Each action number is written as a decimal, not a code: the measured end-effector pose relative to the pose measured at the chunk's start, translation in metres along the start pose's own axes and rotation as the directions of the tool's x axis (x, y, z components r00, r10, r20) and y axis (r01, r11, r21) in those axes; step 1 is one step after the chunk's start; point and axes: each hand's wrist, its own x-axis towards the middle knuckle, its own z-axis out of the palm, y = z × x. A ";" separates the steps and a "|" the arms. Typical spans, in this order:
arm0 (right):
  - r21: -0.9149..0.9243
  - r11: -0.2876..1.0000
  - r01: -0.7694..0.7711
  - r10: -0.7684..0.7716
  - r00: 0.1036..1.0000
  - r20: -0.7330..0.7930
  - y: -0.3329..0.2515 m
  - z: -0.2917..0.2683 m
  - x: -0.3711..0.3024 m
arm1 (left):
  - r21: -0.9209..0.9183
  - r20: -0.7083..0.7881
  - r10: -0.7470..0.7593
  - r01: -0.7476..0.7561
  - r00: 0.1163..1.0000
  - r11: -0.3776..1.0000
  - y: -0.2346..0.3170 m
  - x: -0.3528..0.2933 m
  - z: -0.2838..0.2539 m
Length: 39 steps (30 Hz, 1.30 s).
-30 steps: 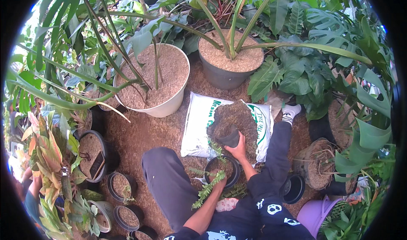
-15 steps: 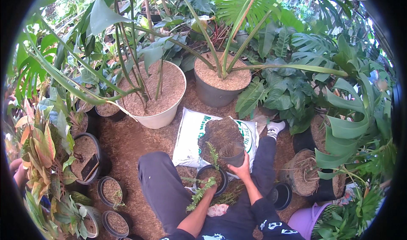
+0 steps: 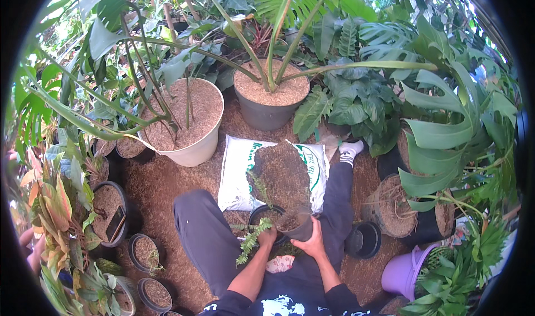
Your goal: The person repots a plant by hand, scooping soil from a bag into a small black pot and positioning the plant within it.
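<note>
My right hand (image 3: 313, 240) is closed round a small dark plastic pot (image 3: 300, 229) with brown soil in it, tilted towards a black pot (image 3: 266, 211) between my legs. Over that black pot my left hand (image 3: 268, 237) is closed at the base of a green fern (image 3: 249, 244), its fingers partly hidden by the fronds. One frond rises beyond the pot's far rim. Just ahead lies a white plastic bag (image 3: 234, 174), cut open on top, with dark potting soil (image 3: 281, 171) showing.
Behind the bag stand a white pot (image 3: 192, 155) and a grey pot (image 3: 266, 115) with large plants. Small pots line the left, one carrying a phone (image 3: 116, 224). On the right are a black pot (image 3: 363, 240), a purple bucket (image 3: 402, 271) and broad leaves.
The small pot in my right hand has come down and closer to me, from over the soil bag to beside the black pot. The view has shifted slightly.
</note>
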 end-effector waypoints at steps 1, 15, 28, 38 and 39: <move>-0.028 1.000 0.014 -0.012 0.999 0.047 -0.004 0.000 0.001 | 0.047 0.097 -0.042 0.038 0.994 0.998 -0.003 0.001 -0.003; -0.030 0.999 -0.018 0.023 0.984 0.178 0.003 0.003 0.008 | 0.218 0.313 -0.114 0.046 0.943 0.975 -0.028 0.011 0.002; -0.022 1.000 -0.008 0.011 0.987 0.159 0.005 0.009 0.013 | 0.326 0.285 -0.023 -0.075 0.958 0.942 -0.057 0.017 0.022; -0.020 1.000 0.008 -0.005 0.990 0.139 0.004 0.006 0.013 | 0.170 0.142 0.047 -0.072 0.989 0.983 -0.044 0.015 0.018; -0.005 1.000 0.000 0.000 0.988 0.156 0.003 0.006 0.013 | 0.172 0.146 0.039 -0.064 0.988 0.983 -0.044 0.015 0.017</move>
